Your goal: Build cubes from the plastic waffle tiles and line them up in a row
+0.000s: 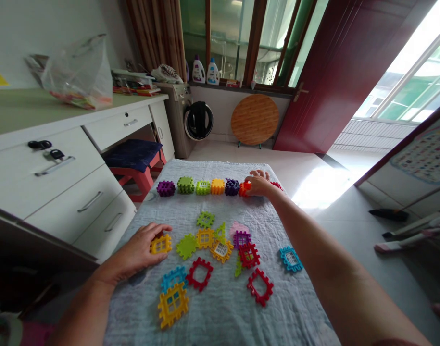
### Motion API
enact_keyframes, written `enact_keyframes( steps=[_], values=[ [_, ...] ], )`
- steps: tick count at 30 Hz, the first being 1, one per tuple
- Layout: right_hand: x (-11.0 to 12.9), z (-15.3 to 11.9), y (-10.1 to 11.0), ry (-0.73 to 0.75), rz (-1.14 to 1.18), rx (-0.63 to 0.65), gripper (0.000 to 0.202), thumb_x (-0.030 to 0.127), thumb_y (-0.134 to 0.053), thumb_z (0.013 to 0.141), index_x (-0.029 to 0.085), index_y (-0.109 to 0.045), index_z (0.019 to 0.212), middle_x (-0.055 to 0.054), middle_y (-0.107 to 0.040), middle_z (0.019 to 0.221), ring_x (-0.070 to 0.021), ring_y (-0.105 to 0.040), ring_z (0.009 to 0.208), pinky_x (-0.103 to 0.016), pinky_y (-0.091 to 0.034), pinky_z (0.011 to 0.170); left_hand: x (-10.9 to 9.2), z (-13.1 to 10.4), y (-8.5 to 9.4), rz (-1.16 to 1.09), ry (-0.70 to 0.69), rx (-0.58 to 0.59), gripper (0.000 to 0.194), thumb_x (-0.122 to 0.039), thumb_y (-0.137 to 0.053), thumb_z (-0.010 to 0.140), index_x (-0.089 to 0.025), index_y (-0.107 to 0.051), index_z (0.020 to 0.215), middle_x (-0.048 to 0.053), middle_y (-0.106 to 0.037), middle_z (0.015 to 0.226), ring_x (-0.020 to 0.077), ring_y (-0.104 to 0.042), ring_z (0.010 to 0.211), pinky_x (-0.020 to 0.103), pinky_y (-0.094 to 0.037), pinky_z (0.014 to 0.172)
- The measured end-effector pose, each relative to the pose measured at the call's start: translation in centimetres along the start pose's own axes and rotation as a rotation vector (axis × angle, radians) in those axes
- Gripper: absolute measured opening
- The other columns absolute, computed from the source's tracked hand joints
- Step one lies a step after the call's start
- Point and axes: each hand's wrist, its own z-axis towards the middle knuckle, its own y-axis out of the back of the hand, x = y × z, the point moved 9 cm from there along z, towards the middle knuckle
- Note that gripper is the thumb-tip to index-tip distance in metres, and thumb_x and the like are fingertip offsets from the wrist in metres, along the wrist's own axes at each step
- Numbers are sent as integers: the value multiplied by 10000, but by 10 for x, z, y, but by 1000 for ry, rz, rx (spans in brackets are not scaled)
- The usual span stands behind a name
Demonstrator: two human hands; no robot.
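My left hand [147, 246] is closed on a yellow window-shaped building tile [161, 244] at the left of the cloth. My right hand [259, 183] reaches to the far right, its thumb and a finger around an orange building tile [245, 187] at the row of stacks. Left of it in that row stand a dark purple stack [232, 187], a yellow stack [217, 186], a light green one [203, 187], a green one [185, 185] and a purple one [166, 188]. Red pieces [276, 185] show partly behind my right wrist.
Loose tiles lie over the cloth [133, 307]: a red frame [260, 287], a blue window tile [291, 259], a large yellow tile [173, 304] overlapping a blue one [174, 278], and several more mid-table. A white desk [71, 178] stands left, a stool [133, 156] beside it.
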Motion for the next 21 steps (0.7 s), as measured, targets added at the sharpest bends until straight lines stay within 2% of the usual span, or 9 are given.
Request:
enact_keyframes(
  steps=[6, 10, 13, 16, 18, 20, 21],
  values=[
    [4, 0, 2, 11, 8, 14, 556, 455, -688, 639, 290, -620, 1166, -91, -415, 1360, -357, -210, 1297, -599, -71, 1047, -2, 1, 1, 11, -27, -30, 562, -348, -629, 631, -235, -574, 1179, 51, -600, 1141, 264, -546, 1090, 350, -417, 982],
    [3, -5, 9, -11, 11, -3, 653, 450, -699, 627, 279, -561, 1242, -94, -387, 1388, -353, -198, 1309, -585, -73, 1054, 1, -1, -1, 35, -43, -15, 580, -307, -607, 646, -244, -550, 1220, 46, -581, 1183, 261, -527, 1134, 348, -391, 1015],
    [4, -21, 30, -5, 34, -108, 654, 421, -686, 648, 256, -540, 1264, -104, -370, 1407, -354, -204, 1314, -562, -101, 1057, -2, -2, -2, 47, -46, 0, 584, -277, -593, 638, -238, -547, 1219, 49, -579, 1183, 259, -522, 1142, 352, -386, 1023],
    [13, -56, 56, 46, 90, -279, 504, 374, -631, 713, 227, -587, 1193, -113, -421, 1367, -337, -293, 1268, -495, -210, 1027, -11, -2, 1, 44, -46, -5, 593, -267, -588, 630, -234, -543, 1220, 49, -588, 1150, 259, -537, 1113, 368, -405, 1005],
    [22, -83, 61, 91, 187, -320, 397, 343, -577, 758, 215, -607, 1133, -102, -527, 1244, -284, -445, 1127, -404, -335, 925, -17, -2, 3, 23, -52, -25, 599, -279, -592, 633, -226, -534, 1227, 56, -582, 1144, 259, -544, 1097, 374, -420, 988],
    [33, -105, 48, 149, 319, -212, 300, 307, -530, 785, 186, -621, 1043, -65, -633, 929, -188, -553, 822, -300, -395, 741, -23, -3, 5, -25, -69, -51, 605, -284, -590, 644, -218, -515, 1241, 65, -563, 1162, 248, -547, 1086, 365, -436, 969],
    [37, -114, 38, 155, 368, -146, 275, 295, -513, 791, 183, -620, 1018, -31, -629, 773, -153, -539, 678, -270, -381, 651, -26, -4, 6, -54, -79, -62, 609, -278, -584, 651, -216, -501, 1251, 67, -553, 1172, 238, -548, 1077, 357, -443, 960]
  ],
)
